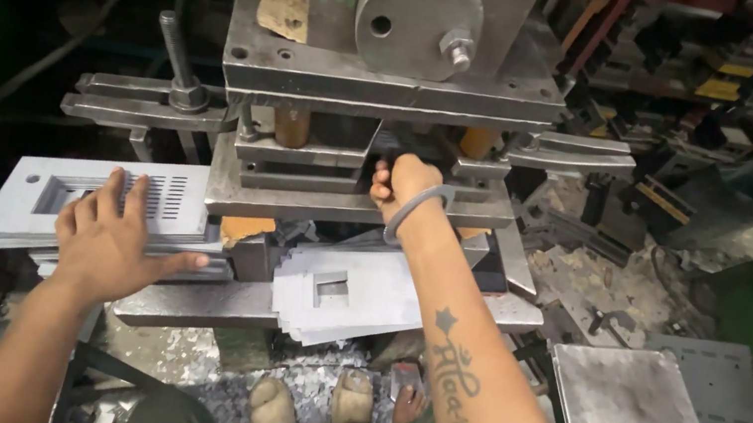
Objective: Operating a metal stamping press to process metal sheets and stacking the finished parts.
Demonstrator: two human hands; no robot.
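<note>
cluttered workshop; press (385, 92) blocks right hand (404, 186).

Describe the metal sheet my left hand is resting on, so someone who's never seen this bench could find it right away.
Start at the big grey press in the middle and look left of its die. There the left hand lies flat on a stack of grey sheets; the top sheet is the one. Unlike the pile below the right hand, it has slotted vents.
</note>
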